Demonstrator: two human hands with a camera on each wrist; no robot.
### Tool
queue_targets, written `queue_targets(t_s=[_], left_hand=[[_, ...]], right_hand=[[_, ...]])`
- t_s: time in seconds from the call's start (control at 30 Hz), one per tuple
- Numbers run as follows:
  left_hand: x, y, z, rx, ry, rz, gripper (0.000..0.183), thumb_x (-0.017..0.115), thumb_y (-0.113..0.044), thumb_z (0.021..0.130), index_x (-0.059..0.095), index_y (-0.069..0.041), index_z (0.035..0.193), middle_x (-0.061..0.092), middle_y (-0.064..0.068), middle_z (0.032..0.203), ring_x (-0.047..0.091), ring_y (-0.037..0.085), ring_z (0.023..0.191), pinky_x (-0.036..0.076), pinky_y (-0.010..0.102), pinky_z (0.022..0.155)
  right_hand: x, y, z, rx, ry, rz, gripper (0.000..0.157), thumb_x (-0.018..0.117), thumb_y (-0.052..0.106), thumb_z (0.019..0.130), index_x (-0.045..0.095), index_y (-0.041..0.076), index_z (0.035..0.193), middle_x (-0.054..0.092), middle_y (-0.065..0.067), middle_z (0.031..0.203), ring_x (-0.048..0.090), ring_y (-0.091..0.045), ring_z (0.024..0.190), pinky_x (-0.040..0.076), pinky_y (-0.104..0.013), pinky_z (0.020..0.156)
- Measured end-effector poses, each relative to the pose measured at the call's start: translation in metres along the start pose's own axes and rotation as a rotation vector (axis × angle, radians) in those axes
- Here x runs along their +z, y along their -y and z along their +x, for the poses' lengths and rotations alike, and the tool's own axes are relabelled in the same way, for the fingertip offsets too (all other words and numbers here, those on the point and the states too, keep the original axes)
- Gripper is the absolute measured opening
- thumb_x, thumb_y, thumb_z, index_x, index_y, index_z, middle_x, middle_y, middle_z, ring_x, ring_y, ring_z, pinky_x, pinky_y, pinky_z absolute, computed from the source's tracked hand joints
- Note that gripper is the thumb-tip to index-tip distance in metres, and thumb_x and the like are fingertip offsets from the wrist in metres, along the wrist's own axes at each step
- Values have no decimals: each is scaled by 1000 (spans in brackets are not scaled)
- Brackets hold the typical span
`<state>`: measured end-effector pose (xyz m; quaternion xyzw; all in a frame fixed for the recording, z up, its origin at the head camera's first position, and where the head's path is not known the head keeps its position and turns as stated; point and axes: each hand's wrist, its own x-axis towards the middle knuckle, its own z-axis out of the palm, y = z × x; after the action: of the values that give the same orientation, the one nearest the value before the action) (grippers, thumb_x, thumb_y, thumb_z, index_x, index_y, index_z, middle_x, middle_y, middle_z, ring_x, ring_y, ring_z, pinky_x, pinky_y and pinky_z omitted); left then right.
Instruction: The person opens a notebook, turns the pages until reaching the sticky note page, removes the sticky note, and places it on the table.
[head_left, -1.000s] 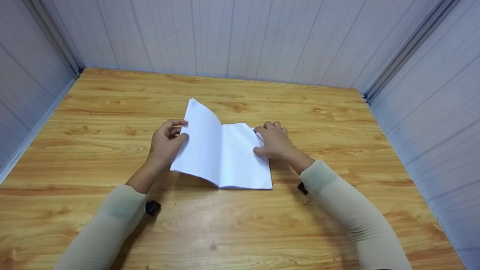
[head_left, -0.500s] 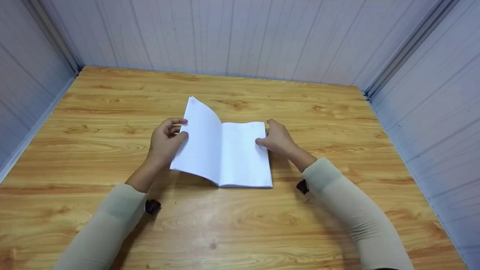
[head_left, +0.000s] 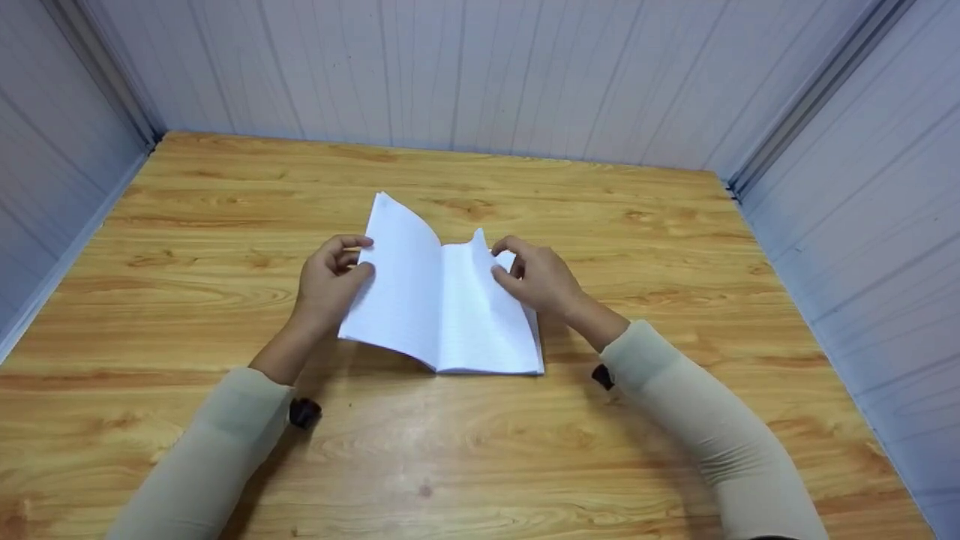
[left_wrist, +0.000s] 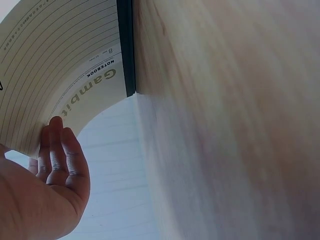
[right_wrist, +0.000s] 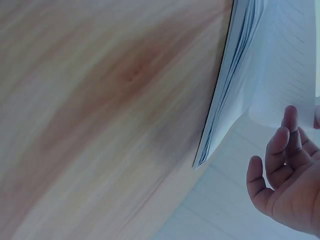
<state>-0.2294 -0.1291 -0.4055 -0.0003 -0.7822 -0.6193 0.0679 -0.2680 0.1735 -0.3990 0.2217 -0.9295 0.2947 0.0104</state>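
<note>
An open notebook (head_left: 397,300) with white lined pages lies near the middle of the table. Its left half is raised and curved, and my left hand (head_left: 328,289) holds that half's outer edge between thumb and fingers. In the left wrist view, the fingers rest against the cream cover (left_wrist: 85,65), printed "Gambit NOTEBOOK", beside a dark spine strip. My right hand (head_left: 541,279) pinches the upper outer part of a right-hand page (head_left: 480,307), which is lifted and bent toward the middle. Beneath it, the right wrist view shows the remaining stack of pages (right_wrist: 230,75) low on the table.
The wood-grain table (head_left: 420,450) reaches to a white panelled wall (head_left: 420,75) at the back, with more panels at left and right. A small black object (head_left: 304,412) sits at the left sleeve cuff, and another (head_left: 602,376) at the right.
A second ago a right-hand page was bent under my right hand; half a second ago it lay flat. Now a page is lifted, its corner drawn leftward. My left hand has barely moved.
</note>
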Motion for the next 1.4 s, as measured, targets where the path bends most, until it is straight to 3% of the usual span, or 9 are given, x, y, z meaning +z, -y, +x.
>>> queue_targets(t_s=[0.2,0.33,0.43,0.6,0.7,0.8,1.07,1.4], left_hand=[[0,-6,-2,-2,7,4,32,57,-7,87,62,-3,118,69,13,99,56,7,80,43,18,72],[0,-1,0,0,1,1,31,58,-7,86,63,-4,117,68,12,97,56,8,80,43,18,71],[1,-2,-1,7,3,-3,31,59,-8,86,62,-4,117,68,13,98,57,8,80,43,19,71],[2,-3,-1,5,7,0,31,58,-8,87,61,-4,117,67,16,104,57,9,84,43,19,73],[2,-3,-1,-8,11,7,31,58,-10,88,61,-4,118,67,16,106,57,9,88,43,19,76],[3,-2,0,-14,13,10,30,58,-11,89,61,-5,118,67,15,106,57,10,89,43,19,77],[1,-3,-1,-6,15,-8,30,63,-17,89,61,-4,116,66,2,90,57,9,82,44,19,73],[-1,0,-2,-14,30,-6,36,67,-23,88,60,-7,120,61,-2,96,54,9,89,45,17,77]], right_hand=[[7,10,-3,-99,68,-119,33,48,37,97,58,24,127,65,4,63,50,-10,50,41,-28,54],[10,16,-6,-137,130,-179,37,44,35,98,54,29,133,71,4,76,54,-10,56,46,-31,60],[11,21,-7,-143,182,-237,41,44,36,97,48,31,138,72,-1,95,59,-15,67,49,-35,68],[14,28,-9,-139,243,-298,51,46,43,96,38,32,146,68,-7,112,64,-23,93,49,-45,81],[16,32,-11,-149,263,-323,54,47,46,96,35,32,147,64,-8,124,60,-26,112,46,-48,91],[18,36,-14,-151,283,-336,56,47,48,96,35,33,147,60,-8,131,56,-27,119,44,-50,94],[24,44,-18,-166,323,-312,59,44,51,96,28,35,150,52,-9,140,53,-30,122,42,-53,95],[34,49,-21,-217,290,-322,64,41,57,95,22,34,152,48,-17,141,52,-33,121,43,-55,93]])
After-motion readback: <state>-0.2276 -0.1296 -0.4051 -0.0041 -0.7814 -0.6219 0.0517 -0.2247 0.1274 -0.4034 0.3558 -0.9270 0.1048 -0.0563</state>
